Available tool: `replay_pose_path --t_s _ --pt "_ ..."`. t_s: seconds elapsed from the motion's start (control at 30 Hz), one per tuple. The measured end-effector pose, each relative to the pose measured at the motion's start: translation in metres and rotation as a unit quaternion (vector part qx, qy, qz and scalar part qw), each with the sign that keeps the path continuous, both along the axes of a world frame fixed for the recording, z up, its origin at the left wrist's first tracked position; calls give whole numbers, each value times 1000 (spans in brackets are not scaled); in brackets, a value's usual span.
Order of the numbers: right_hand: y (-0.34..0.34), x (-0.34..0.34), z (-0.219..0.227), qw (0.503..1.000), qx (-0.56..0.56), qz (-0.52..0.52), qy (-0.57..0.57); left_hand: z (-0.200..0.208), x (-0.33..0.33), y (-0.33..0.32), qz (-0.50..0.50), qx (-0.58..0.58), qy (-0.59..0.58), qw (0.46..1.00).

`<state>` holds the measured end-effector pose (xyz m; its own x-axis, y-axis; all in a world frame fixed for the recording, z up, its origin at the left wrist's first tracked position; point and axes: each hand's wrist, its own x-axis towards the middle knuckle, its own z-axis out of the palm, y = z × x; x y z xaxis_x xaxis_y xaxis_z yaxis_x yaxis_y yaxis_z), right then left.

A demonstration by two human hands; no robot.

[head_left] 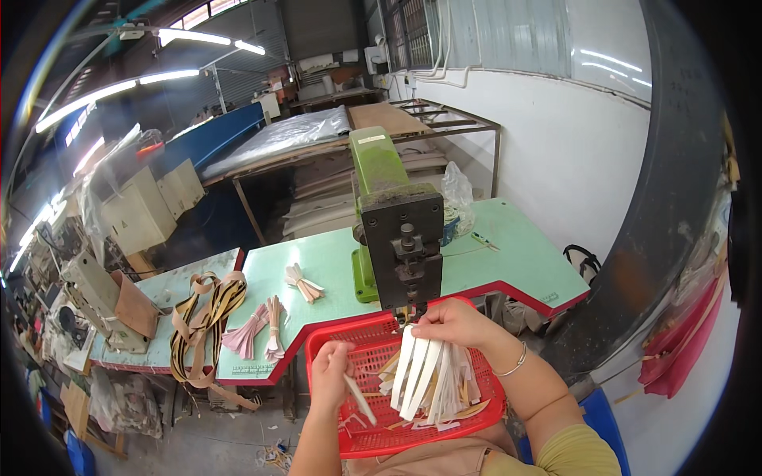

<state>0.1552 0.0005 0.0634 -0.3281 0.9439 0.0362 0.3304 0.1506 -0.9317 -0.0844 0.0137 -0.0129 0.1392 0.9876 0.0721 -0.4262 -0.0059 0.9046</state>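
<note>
Strips (421, 373) (white bundle) hang lengthwise downward, pinched in right hand (452, 321); left hand (329, 373) pinches one strip (359, 399), slanting down-right.

A basket (349, 440) of strips (421, 377) sits before the machine (401, 238) on the table (516, 254).

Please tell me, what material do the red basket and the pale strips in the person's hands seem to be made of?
The red basket looks like moulded plastic: glossy, with a regular open lattice in its walls and floor. The pale strips, fanned from the right hand, with one in the left hand, seem to be thin, matte leather or synthetic sheet; they hang flat and bend slightly. Which of the two cannot be told.
</note>
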Motion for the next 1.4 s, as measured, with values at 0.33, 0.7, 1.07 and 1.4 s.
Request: replay_pose_path --t_s 0.33,0.7,1.07,1.4 --pt "8 4 9 995 28 29 -92 45 53 1 -130 40 196 971" --pt "-6 17 -12 997 59 -34 20 27 77 -12 -35 10 50 998" --pt "-43 -18 -111 937 -166 -134 275 15 89 -19 34 21 6 999" --pt "-22 -2 -78 827 -124 -116 537 17 98 -25 83 8 4 997"
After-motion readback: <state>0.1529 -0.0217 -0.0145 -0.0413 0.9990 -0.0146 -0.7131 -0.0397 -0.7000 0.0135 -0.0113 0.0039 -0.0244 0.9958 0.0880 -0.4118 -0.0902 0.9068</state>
